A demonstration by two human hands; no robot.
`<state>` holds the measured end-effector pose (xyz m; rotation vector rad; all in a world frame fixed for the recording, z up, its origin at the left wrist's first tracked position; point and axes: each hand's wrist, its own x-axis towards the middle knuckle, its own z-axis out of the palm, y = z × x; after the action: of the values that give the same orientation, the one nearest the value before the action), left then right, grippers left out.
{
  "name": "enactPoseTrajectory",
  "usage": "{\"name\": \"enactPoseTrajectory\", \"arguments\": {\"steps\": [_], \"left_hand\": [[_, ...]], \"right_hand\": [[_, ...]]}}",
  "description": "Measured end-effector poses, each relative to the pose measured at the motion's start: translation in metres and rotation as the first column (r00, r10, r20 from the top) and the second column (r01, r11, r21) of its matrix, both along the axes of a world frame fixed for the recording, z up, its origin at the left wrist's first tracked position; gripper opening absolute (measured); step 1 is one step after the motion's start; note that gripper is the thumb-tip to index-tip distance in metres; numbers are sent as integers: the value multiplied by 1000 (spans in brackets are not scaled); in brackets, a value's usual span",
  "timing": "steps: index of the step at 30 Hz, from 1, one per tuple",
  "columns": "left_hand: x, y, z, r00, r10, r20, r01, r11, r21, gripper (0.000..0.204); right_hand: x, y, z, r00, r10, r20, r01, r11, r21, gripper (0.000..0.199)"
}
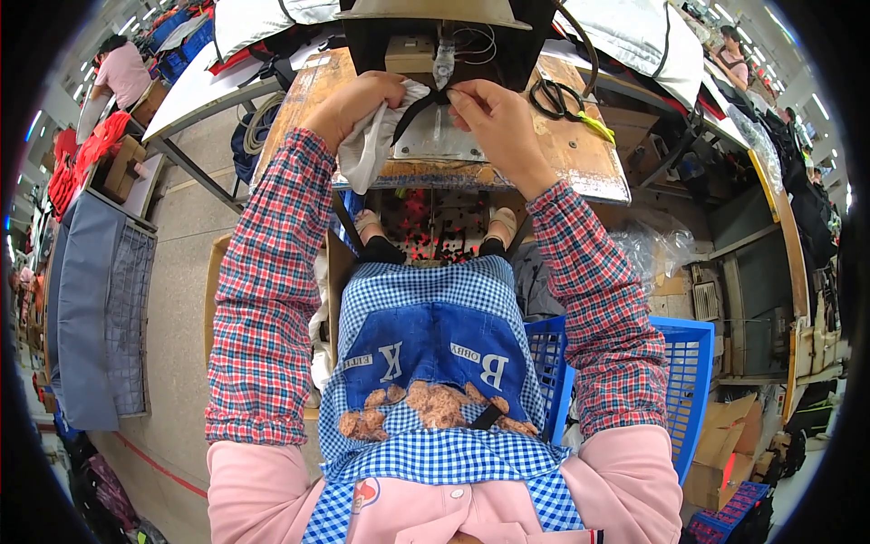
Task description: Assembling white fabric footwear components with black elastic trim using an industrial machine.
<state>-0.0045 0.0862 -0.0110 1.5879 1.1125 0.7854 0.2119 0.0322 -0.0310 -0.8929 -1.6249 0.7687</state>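
Observation:
My left hand (367,104) is closed on a bunched piece of white fabric (367,150) that hangs over the near edge of the worktable. A black strap (417,113) runs from beside that fabric toward the sewing machine's needle area (443,68). On the other side my right hand (498,122) pinches the black strap's upper end between thumb and fingers, just right of the needle area. The dark sewing machine (435,11) stands over both hands. A metal plate (439,140) lies under them in the wooden tabletop.
Black-handled scissors (555,98) with a yellow-green part lie right of my right hand. A blue plastic basket (693,363) stands at my right side, and an open cardboard box (222,290) at my left. White padded pieces (625,36) lie on the table behind. Other people sit farther off.

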Motion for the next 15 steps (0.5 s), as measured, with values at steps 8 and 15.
{"name": "enactPoseTrajectory", "arguments": {"steps": [8,15], "left_hand": [[3,-8,5,989,-66,134,77,994,-77,36],[6,-14,3,975,-19,221,29,999,-42,27]], "right_hand": [[3,4,1,998,30,-49,-35,995,-95,24],[5,4,3,985,95,-143,-121,975,-185,26]]}}
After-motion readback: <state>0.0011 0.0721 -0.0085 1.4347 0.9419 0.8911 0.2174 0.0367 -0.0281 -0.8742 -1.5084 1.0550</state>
